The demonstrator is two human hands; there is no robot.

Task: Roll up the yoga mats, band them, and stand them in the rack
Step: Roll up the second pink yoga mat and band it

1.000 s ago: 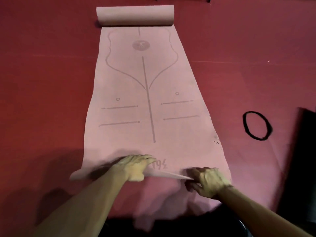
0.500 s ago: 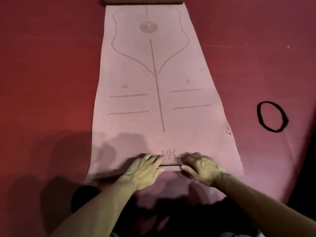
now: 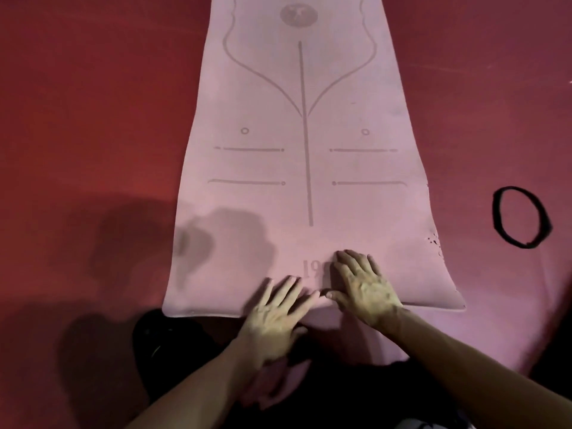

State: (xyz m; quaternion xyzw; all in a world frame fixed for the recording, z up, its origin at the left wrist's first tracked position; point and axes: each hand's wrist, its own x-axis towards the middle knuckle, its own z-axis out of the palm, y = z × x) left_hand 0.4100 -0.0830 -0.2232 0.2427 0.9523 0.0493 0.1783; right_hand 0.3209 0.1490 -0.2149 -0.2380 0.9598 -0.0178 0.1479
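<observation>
A pink yoga mat (image 3: 306, 181) with printed alignment lines lies unrolled on the red floor, running away from me and out of the top of the view. Its near end is turned over into a low, narrow fold just in front of my knees. My left hand (image 3: 278, 314) lies flat on that fold, fingers spread. My right hand (image 3: 362, 286) presses flat beside it, a little farther up the mat, covering part of a printed number. A black elastic band (image 3: 523, 244) lies in a loop on the floor, right of the mat.
Red floor (image 3: 93, 119) surrounds the mat on both sides. My dark-clothed legs (image 3: 161, 335) are at the bottom of the view, against the mat's near end. No rack is in view.
The lifted near edge has been folded down flat onto the mat. Both hands went from pinching the edge to pressing on it. The view has moved closer, and the far rolled end has left the frame.
</observation>
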